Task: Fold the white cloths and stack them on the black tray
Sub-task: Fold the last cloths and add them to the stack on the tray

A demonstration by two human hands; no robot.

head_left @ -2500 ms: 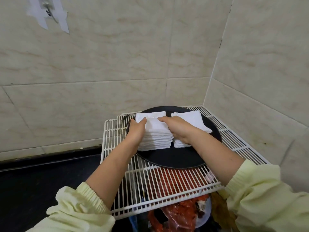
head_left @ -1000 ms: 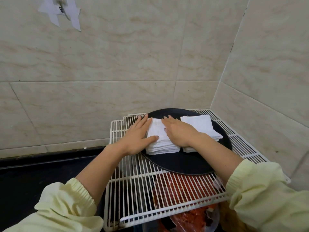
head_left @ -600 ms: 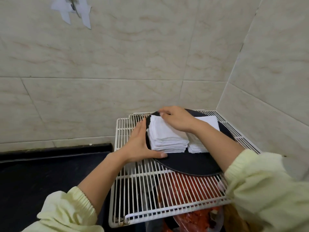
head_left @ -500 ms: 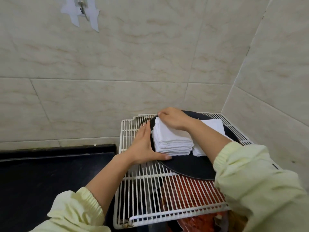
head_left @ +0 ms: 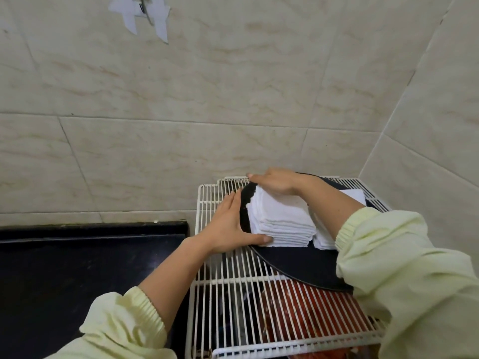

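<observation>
A round black tray (head_left: 298,265) lies on a white wire rack (head_left: 233,307). Two stacks of folded white cloths sit on it: a left stack (head_left: 281,224) and a right stack (head_left: 322,239), the latter mostly hidden behind my right forearm. My left hand (head_left: 228,224) lies flat with straight fingers against the left stack's left side, thumb along its front edge. My right hand (head_left: 274,181) reaches across and rests on the far top corner of the left stack, fingers extended.
Tiled walls meet in a corner behind and right of the rack. A black countertop (head_left: 77,268) lies to the left. Red bags (head_left: 298,307) show under the rack. A wall hook with tape (head_left: 145,11) sits high up.
My left hand moved from the top of the left stack to its left side. My right hand slid from the stack's top to its far corner. The camera view shifted left.
</observation>
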